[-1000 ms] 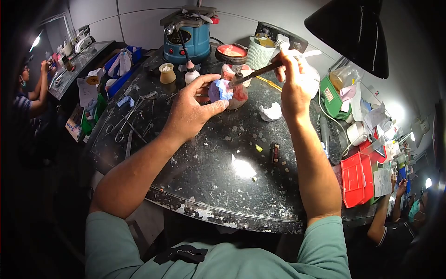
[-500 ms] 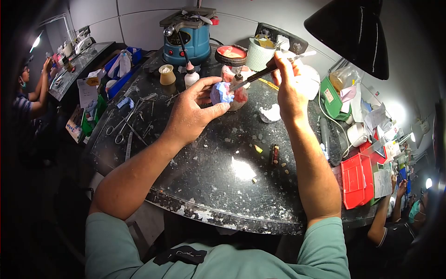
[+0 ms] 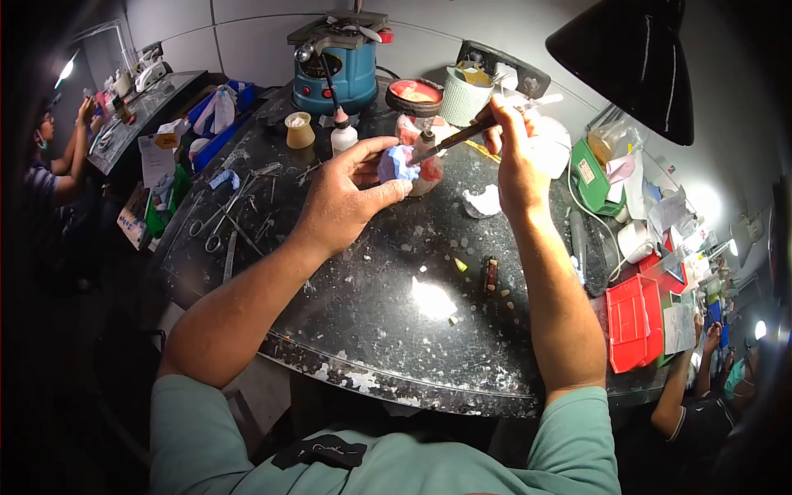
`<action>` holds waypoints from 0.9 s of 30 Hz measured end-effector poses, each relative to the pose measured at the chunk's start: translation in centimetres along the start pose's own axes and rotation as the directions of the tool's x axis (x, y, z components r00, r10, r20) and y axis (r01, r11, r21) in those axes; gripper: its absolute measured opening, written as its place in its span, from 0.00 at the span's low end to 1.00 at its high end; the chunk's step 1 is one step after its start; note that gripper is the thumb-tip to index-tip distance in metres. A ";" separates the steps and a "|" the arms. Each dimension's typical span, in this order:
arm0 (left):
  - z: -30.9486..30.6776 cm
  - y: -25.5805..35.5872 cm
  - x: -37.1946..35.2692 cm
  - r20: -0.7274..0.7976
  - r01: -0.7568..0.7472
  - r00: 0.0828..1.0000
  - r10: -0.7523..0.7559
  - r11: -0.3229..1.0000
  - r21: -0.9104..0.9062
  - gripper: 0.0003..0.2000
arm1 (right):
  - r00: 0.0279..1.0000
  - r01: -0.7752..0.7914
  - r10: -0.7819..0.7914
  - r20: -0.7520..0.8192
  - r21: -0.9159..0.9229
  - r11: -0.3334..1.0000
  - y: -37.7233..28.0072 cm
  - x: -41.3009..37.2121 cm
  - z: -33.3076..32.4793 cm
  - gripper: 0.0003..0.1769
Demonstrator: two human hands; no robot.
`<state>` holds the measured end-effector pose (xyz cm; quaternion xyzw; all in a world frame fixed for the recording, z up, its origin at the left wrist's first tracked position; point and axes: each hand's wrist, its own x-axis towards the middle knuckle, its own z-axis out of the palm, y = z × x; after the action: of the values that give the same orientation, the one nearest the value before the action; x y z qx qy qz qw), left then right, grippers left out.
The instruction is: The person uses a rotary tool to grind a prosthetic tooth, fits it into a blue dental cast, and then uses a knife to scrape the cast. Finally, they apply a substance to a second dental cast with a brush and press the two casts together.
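Observation:
Over the middle of the bench, my left hand (image 3: 342, 198) is closed around a blue dental cast (image 3: 394, 164) with pink wax on its right side. My right hand (image 3: 517, 153) grips a dark-handled wax knife (image 3: 462, 135), its blade slanting down to the left. The blade's tip is at or very near the pink side of the cast; actual contact is too small to tell. Just behind the blade stands a small glass spirit lamp (image 3: 426, 175), partly hidden by the hand and tool. A white plaster piece (image 3: 483, 201) lies below my right hand.
A blue machine (image 3: 337, 78), a bowl of pink wax (image 3: 415, 92) and a white bottle (image 3: 343, 136) stand at the back. Scissors (image 3: 216, 227) lie left. A black lamp (image 3: 631, 70) overhangs the right, above green and red bins (image 3: 634, 322). Other people sit at both sides.
The view has shifted very slightly. My right hand has tilted the knife a little, and its blade stays close to the cast. My left hand keeps its hold.

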<state>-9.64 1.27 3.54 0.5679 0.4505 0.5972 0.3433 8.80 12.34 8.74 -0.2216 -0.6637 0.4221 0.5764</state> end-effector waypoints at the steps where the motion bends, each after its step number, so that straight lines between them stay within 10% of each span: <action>1: 0.0 0.0 0.0 0.002 -0.002 1.000 0.002 1.000 0.000 0.26 | 1.000 0.011 -0.011 -0.011 -0.030 1.000 -0.1 -0.1 0.1 0.16; 27: 0.0 0.4 0.0 0.032 -0.003 0.999 0.005 0.997 -0.078 0.26 | 0.995 -0.103 0.094 0.044 0.343 0.934 2.6 0.4 -1.1 0.12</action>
<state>-9.59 1.10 3.87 0.5645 0.4200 0.6059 0.3712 9.26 14.44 6.85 -0.1447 -0.5754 0.5630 0.5753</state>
